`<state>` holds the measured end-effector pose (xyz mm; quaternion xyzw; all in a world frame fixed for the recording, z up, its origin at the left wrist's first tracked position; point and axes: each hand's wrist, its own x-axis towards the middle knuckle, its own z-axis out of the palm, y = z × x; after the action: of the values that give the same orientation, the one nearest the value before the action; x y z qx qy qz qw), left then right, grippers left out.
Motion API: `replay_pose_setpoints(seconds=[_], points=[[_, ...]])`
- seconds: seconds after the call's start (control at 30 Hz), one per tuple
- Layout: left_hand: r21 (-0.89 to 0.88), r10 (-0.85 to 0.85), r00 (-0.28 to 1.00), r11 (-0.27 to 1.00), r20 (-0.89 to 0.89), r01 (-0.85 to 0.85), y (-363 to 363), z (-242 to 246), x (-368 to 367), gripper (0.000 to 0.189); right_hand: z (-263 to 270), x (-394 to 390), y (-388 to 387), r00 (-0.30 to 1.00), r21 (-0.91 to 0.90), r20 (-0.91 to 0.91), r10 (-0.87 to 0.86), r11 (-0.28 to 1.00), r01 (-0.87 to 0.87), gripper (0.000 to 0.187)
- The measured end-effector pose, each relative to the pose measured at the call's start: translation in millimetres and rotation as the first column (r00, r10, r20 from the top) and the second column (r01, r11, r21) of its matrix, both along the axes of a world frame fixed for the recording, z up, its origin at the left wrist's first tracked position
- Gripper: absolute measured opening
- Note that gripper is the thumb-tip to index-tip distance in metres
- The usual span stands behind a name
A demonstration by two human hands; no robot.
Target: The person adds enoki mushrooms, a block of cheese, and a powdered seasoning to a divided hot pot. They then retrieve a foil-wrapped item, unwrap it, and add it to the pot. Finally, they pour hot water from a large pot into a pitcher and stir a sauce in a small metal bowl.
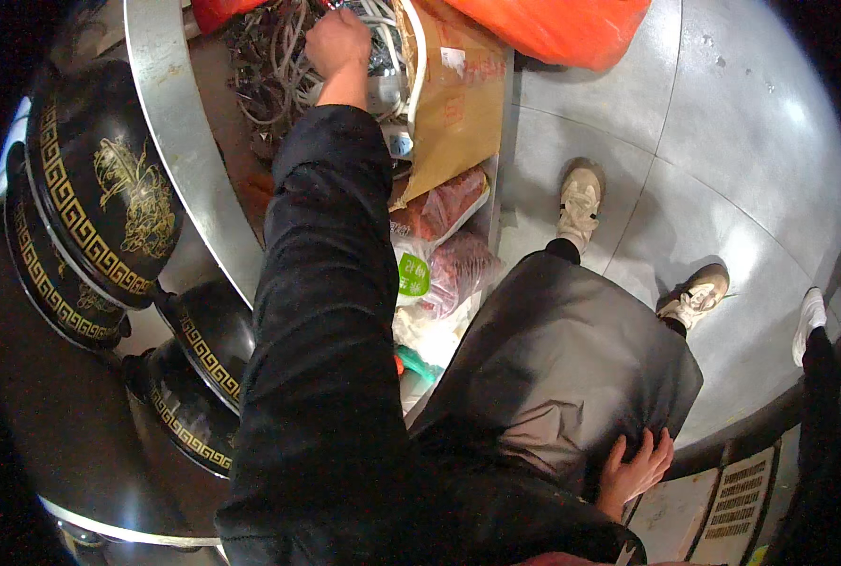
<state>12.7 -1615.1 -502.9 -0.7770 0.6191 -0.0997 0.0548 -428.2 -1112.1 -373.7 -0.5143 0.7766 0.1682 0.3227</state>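
My left hand [339, 44] reaches over a tangle of white cables [289, 53] in a cardboard box [457, 99]. Its fingers are curled and their tips are hidden; a small shiny red thing shows just beyond them, and I cannot tell if it is held. Under my forearm lies a white power strip [399, 145], partly covered. My right hand [636, 470] rests with fingers apart against the dark apron [548, 354] at my side, holding nothing.
Stacked black pots [109, 191] with gold key patterns stand left, beside a metal edge [180, 120]. Plastic-bagged goods [456, 269] lie below the box. An orange-red bag [569, 28] bulges at the top. Another person's shoe [810, 322] is at the far right.
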Motion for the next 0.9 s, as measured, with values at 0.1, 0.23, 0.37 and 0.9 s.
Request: replay_pose_setpoints(seconds=[0.1,0.23,0.37,0.9], points=[[0.166,0.236,0.972,0.959,-0.014,-0.23,-13.2,2.3,14.2,0.044,-1.5,2.0,-0.5,1.0,0.023,0.002,0.005,1.0,-0.005,0.039],[0.383,0.408,0.909,0.83,0.083,-0.407,-21.8,3.1,28.9,0.068,-1.7,4.9,-3.8,1.0,0.055,0.011,-0.017,0.998,0.016,0.04],[0.448,0.376,0.903,0.785,0.206,-0.429,-26.1,-0.4,24.1,0.061,-1.2,6.0,-9.4,1.0,0.031,0.026,-0.001,1.0,0.001,0.04],[0.148,0.366,0.928,0.916,0.072,-0.373,24.6,34.8,32.9,0.022,0.8,-28.0,-20.8,0.986,-0.02,0.128,-0.109,0.993,0.112,0.039]])
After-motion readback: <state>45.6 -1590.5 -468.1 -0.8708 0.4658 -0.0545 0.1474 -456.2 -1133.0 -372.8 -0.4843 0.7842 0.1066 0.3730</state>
